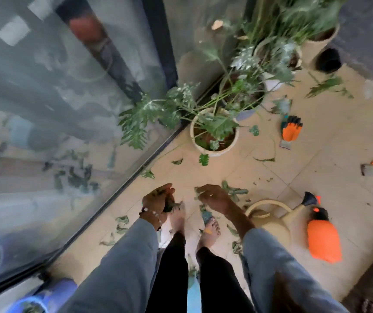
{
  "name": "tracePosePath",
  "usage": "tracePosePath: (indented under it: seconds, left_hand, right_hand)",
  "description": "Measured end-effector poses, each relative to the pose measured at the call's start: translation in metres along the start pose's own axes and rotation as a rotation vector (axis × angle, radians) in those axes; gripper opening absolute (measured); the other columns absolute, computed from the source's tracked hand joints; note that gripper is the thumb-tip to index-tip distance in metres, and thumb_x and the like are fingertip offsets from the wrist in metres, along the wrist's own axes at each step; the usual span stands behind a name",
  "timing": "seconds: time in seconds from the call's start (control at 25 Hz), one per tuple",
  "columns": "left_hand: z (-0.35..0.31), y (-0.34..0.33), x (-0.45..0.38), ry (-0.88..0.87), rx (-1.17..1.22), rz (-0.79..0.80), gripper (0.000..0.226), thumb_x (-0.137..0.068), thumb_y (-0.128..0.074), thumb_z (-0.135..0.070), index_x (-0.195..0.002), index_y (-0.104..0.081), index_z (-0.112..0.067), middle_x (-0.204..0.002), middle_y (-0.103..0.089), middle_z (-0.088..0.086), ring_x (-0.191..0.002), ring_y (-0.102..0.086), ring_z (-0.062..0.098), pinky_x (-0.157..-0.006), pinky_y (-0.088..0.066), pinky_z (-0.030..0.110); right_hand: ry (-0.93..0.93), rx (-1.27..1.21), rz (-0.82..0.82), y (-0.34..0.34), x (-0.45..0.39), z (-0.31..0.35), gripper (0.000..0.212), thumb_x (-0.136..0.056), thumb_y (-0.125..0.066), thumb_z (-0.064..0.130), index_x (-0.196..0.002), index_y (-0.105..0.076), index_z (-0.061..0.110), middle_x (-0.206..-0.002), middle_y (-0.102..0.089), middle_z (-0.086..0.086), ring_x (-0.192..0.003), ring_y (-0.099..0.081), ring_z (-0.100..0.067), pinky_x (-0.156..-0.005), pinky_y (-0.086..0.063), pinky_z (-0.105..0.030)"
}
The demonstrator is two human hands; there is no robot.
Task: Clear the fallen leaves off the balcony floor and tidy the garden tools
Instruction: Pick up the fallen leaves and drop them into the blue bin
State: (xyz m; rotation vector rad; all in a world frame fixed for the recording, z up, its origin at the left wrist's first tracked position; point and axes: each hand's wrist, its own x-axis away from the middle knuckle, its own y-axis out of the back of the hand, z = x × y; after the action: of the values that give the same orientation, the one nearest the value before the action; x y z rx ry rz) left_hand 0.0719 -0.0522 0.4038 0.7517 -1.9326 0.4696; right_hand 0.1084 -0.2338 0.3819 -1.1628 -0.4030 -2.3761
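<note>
Across tiled floor, scattered leaves.

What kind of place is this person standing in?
Most likely a home balcony used as a small garden. Potted plants stand on a tiled floor beside a glass door. Fallen leaves lie scattered, and a watering can and garden gloves lie nearby.

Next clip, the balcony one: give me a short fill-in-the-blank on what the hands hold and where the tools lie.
1. The left hand grips a bunch of ____.
2. The right hand pinches a ____ picked off the floor.
3. The cream watering can lies beside the ____ spray bottle.
4. Near the cream pot lies an orange and black ____.

Missing words: leaves; leaf; orange; glove
</note>
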Motion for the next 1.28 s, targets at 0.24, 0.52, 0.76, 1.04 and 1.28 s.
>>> tracePosePath:
  seconds: [0.24,0.52,0.76,1.04,1.28]
  left_hand:
    - [0.027,0.044,-0.184,0.095,-0.173,-0.062,0.023,-0.095,-0.059,-0.024,-0.089,-0.065,-0.003,-0.048,-0.044,0.0,-0.03,-0.024,0.008,-0.038,-0.021,0.011]
    - [0.115,0.064,-0.39,0.164,-0.224,-0.139,0.03,-0.09,-0.065,-0.032,-0.081,-0.066,-0.004,-0.047,-0.049,0.003,-0.028,-0.029,0.008,-0.034,-0.023,0.013]
    - [0.141,0.08,-0.471,0.146,-0.018,-0.077,0.012,-0.092,-0.06,-0.007,-0.082,-0.057,-0.002,-0.048,-0.053,0.003,-0.031,-0.04,0.008,-0.032,-0.032,0.014]
    - [0.146,0.037,-0.461,0.057,-0.152,-0.149,0.029,-0.091,-0.064,-0.032,-0.09,-0.065,-0.003,-0.051,-0.051,0.001,-0.032,-0.033,0.008,-0.035,-0.029,0.015]
    - [0.163,-0.037,-0.392,0.054,-0.594,-0.087,0.039,-0.089,-0.064,-0.043,-0.074,-0.059,-0.008,-0.06,-0.055,0.004,-0.046,-0.051,0.013,-0.031,-0.037,0.013]
  right_hand:
    - [0.061,0.656,-0.022,-0.051,-0.2,-0.049,0.031,-0.09,-0.052,0.017,-0.119,-0.061,0.014,-0.121,-0.063,-0.007,-0.113,-0.057,-0.023,-0.094,-0.044,-0.025]
    - [0.222,1.22,0.038,-0.105,-0.437,-0.164,0.046,-0.09,-0.049,0.016,-0.135,-0.042,0.011,-0.156,-0.013,-0.016,-0.14,-0.017,-0.035,-0.106,-0.037,-0.042]
    - [0.34,1.31,-0.063,-0.128,-0.531,-0.188,0.052,-0.091,-0.051,0.007,-0.142,-0.038,0.011,-0.16,0.011,-0.008,-0.145,0.007,-0.041,-0.113,-0.025,-0.053]
    - [0.488,0.836,-0.11,-0.115,-0.486,-0.206,0.035,-0.084,-0.047,-0.006,-0.115,-0.062,-0.002,-0.121,-0.06,-0.017,-0.108,-0.058,-0.034,-0.091,-0.048,-0.038]
    - [0.57,0.291,-0.185,-0.084,-0.351,-0.227,0.031,-0.081,-0.042,0.018,-0.095,-0.063,0.001,-0.087,-0.066,0.004,-0.073,-0.065,-0.02,-0.066,-0.05,-0.03]
